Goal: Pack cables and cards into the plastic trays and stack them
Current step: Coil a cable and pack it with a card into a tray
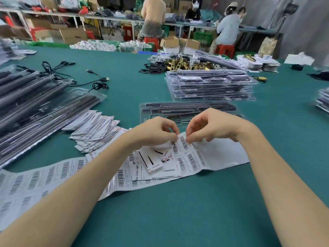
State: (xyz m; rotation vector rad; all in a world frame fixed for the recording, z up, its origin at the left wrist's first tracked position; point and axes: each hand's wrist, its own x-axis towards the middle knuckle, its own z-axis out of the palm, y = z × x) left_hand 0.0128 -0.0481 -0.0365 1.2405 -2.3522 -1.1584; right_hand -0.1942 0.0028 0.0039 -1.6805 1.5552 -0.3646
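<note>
A clear plastic tray (187,111) lies flat beside fanned white cards (94,131).

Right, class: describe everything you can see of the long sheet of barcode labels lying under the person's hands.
The barcode label sheet is a long white paper strip with rows of black barcode stickers. It lies flat on the green table, running from the lower left to the blank backing at right. The left hand and right hand pinch one label at its upper edge, lifting it. Printed cards lie on its middle.
</note>
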